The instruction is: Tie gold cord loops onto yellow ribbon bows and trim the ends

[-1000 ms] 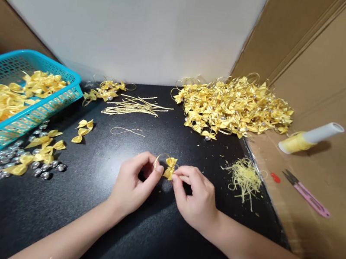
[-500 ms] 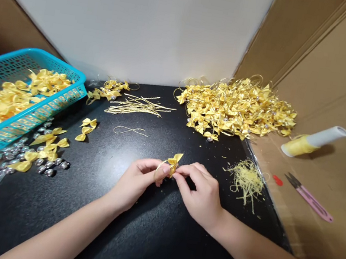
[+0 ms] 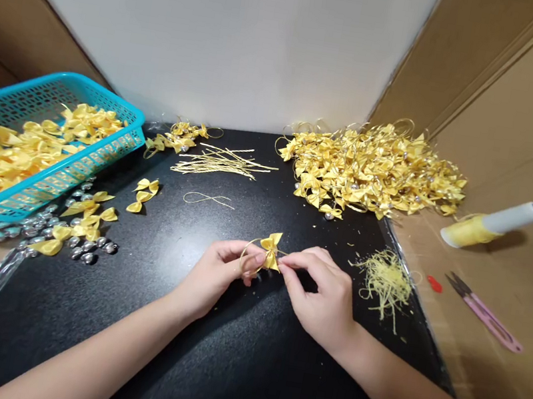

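A small yellow ribbon bow with a thin gold cord loop is pinched between both hands just above the black mat. My left hand grips the bow and its loop from the left with thumb and fingers closed. From the right, my right hand pinches the cord end beside the bow. A big heap of finished bows lies at the back right of the mat.
A teal basket of yellow bows sits at the left. Loose bows and silver beads lie beside it. Cut gold cords, a pile of trimmings, a thread spool and pink snips surround the hands.
The bow has been turned and shifted slightly between the fingers, and the gold loop now shows on its left side. The camera view has drifted a little to the left.
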Demonstrator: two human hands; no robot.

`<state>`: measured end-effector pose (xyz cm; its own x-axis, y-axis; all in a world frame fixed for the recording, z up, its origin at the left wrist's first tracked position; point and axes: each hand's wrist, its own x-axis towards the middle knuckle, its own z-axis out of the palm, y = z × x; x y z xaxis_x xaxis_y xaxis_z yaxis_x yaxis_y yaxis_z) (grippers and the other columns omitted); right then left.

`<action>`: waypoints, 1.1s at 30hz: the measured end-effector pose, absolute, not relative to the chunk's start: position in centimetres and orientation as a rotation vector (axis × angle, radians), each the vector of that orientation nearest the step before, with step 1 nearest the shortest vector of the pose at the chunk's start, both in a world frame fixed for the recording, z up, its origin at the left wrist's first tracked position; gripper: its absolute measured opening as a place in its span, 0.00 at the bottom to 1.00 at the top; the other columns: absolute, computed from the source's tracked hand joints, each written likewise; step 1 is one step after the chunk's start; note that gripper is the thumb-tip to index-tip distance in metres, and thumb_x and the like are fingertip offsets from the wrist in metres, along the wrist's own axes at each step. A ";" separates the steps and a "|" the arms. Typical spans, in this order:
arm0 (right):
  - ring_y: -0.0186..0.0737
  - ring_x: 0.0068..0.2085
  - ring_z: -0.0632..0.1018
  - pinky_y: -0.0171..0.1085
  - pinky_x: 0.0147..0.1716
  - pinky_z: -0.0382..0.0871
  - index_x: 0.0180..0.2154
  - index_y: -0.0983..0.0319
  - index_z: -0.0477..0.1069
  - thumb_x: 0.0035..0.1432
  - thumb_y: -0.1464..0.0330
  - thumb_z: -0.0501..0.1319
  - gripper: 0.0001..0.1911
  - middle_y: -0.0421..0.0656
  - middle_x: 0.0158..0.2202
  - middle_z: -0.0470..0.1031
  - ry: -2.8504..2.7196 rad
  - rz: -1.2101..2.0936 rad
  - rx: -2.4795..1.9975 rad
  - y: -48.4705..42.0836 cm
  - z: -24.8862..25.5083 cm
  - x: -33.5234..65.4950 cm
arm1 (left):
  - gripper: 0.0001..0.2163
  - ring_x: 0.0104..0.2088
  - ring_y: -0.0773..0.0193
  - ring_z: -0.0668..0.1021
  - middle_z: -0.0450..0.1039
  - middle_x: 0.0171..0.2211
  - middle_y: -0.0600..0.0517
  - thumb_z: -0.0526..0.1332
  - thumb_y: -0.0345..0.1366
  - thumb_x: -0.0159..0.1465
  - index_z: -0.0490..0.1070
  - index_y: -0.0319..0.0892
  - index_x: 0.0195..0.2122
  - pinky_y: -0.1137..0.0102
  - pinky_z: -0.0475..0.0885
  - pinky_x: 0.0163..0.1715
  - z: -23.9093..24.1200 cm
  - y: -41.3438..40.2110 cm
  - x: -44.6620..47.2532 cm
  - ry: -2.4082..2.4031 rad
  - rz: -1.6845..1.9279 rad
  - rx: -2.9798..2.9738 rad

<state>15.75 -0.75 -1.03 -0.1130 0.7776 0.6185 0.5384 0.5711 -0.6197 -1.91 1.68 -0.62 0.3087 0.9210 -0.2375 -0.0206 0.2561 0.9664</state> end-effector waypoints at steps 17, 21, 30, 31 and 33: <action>0.36 0.30 0.75 0.38 0.33 0.70 0.35 0.61 0.72 0.59 0.81 0.59 0.10 0.41 0.27 0.76 -1.897 0.190 -0.908 -0.4 -1.5 16.0 | 0.12 0.20 0.72 0.66 0.68 0.20 0.55 0.71 0.44 0.52 0.75 0.40 0.24 0.75 0.62 0.21 -0.9 2.1 -2.3 1.004 0.740 1.033; 0.36 0.30 0.75 0.37 0.33 0.71 0.31 0.62 0.72 0.59 0.79 0.59 0.08 0.42 0.27 0.76 -1.837 0.274 -0.939 -0.4 -1.8 15.7 | 0.14 0.19 0.73 0.65 0.66 0.18 0.57 0.71 0.44 0.50 0.73 0.39 0.21 0.76 0.62 0.20 -0.5 2.1 -2.0 0.997 0.707 1.032; 0.41 0.36 0.72 0.43 0.38 0.68 0.31 0.58 0.77 0.54 0.73 0.66 0.03 0.43 0.32 0.74 -1.830 0.152 -1.069 -0.5 -0.5 16.0 | 0.09 0.21 0.72 0.70 0.71 0.20 0.54 0.67 0.37 0.56 0.76 0.38 0.24 0.77 0.64 0.22 -0.5 1.4 -1.8 1.148 0.886 1.401; 0.41 0.36 0.71 0.43 0.39 0.67 0.31 0.58 0.78 0.55 0.72 0.66 0.03 0.43 0.32 0.73 -1.838 0.131 -1.096 -0.6 -0.5 15.9 | 0.08 0.22 0.71 0.71 0.72 0.21 0.53 0.66 0.36 0.57 0.76 0.38 0.25 0.77 0.65 0.22 -0.5 1.3 -1.8 1.170 0.913 1.507; 0.41 0.37 0.70 0.43 0.39 0.65 0.32 0.58 0.78 0.56 0.71 0.65 0.03 0.43 0.32 0.71 -1.854 0.118 -1.142 -0.7 -0.7 15.6 | 0.06 0.23 0.70 0.72 0.74 0.23 0.52 0.65 0.33 0.59 0.77 0.38 0.26 0.77 0.66 0.23 -0.5 1.1 -1.8 1.192 0.960 1.744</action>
<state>15.63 -0.71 -0.67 -0.1416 0.7445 0.6524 0.6559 0.5642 -0.5015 -1.81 1.06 -0.49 0.2686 0.9520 0.1469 0.3462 -0.2377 0.9075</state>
